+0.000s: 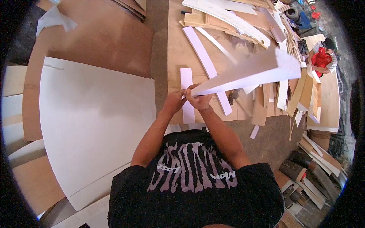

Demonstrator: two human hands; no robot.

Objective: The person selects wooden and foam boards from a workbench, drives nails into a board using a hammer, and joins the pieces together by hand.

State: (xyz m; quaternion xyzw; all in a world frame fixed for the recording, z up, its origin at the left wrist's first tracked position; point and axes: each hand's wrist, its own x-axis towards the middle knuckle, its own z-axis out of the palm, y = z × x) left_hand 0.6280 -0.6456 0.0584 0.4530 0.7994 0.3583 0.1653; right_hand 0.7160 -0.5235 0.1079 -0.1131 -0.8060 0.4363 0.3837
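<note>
A long white board [247, 72] rises from my hands toward the upper right, its far end wide and blurred. My right hand [199, 101] is closed around the board's narrow near end. Beside it, my left hand [174, 102] is closed at the same end, its fingertips partly hidden by the right hand. Under the hands, a short white strip [186, 78] lies on the wooden worktable [175, 49]. A longer white strip [199, 51] lies slantwise past it, partly covered by the raised board. What looks like a hammer [243, 106] rests to the right of my hands.
Offcuts [228, 19] pile up along the table's far and right sides. At my left stands a large white panel [95, 125] beside a brown sheet [106, 38]. A person in red [322, 57] sits at the far right. Scrap wood [315, 190] lies on the floor at lower right.
</note>
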